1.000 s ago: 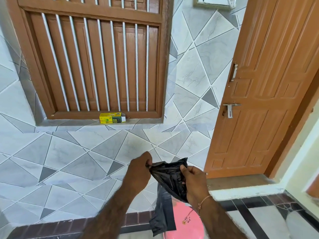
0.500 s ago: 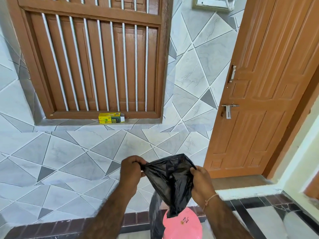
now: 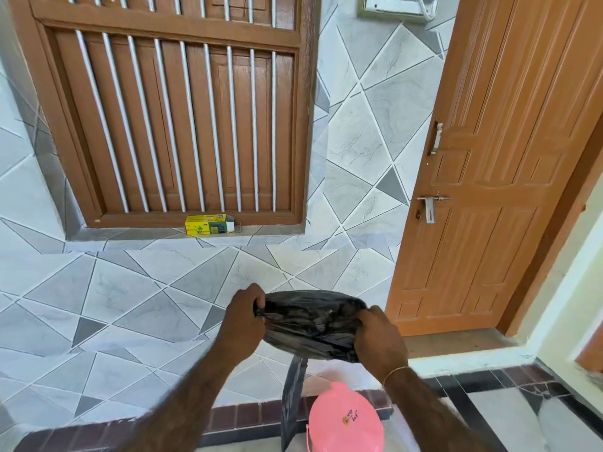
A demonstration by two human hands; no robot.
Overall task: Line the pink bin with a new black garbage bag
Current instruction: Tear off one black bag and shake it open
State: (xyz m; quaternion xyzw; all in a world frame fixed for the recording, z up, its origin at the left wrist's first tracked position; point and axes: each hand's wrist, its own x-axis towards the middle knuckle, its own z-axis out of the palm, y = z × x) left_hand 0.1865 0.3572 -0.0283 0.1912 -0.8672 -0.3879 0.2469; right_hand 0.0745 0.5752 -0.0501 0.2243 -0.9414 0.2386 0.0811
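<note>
**Two hands stretch a black bag above the pink bin**

Both hands hold the black garbage bag [image 3: 310, 324] in the air above the pink bin [image 3: 346, 422]; the left hand [image 3: 243, 324] grips the bag's left edge with its fingers [image 3: 259, 300] curled shut on the plastic; the right hand [image 3: 380, 339] grips the right edge, fingers clamped on the bag in the same way. Between the two hands the bag bulges wide and crumpled; a narrow strip of it hangs down just left of the bin, reaching past the bin's rim. The bin sits on the floor at the bottom of the view, its pink surface bearing a small handwritten mark. Above the bin, on the sill of the barred wooden window [image 3: 176, 119], lies a yellow box [image 3: 208, 225]; to the bin's upper right stands a wooden door [image 3: 496, 177] with a metal handle [image 3: 430, 203]; grey tiled wall [image 3: 130, 288] fills the space behind the bin.
</note>
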